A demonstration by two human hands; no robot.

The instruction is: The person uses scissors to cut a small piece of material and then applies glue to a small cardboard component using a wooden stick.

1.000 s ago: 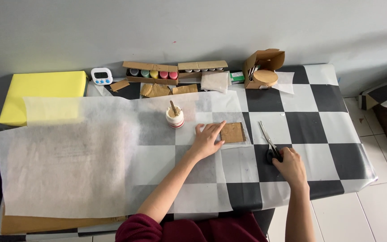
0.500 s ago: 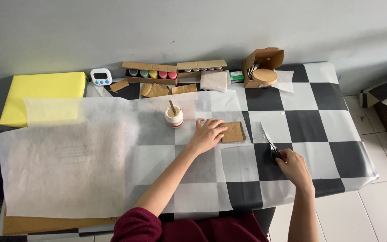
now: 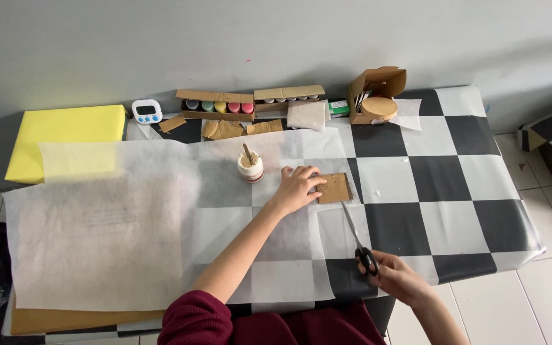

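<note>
Under L hand (image 3: 298, 187), flat & spread, sits cardboard square (image 3: 335, 188); R hand (image 3: 396, 276) grips scissors (image 3: 356, 239), blades just beside it.

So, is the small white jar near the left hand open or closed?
Open. The small white jar stands upright with no lid, and a stick pokes out of its mouth, beside the left hand.

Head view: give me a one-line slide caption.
Left hand presses a brown cardboard piece onto white tissue paper while right hand holds scissors on the checkered table.

Black-and-white checkered tablecloth (image 3: 455, 185), white translucent paper (image 3: 103, 230), yellow block (image 3: 65, 137), brown cardboard square (image 3: 335, 188).
</note>
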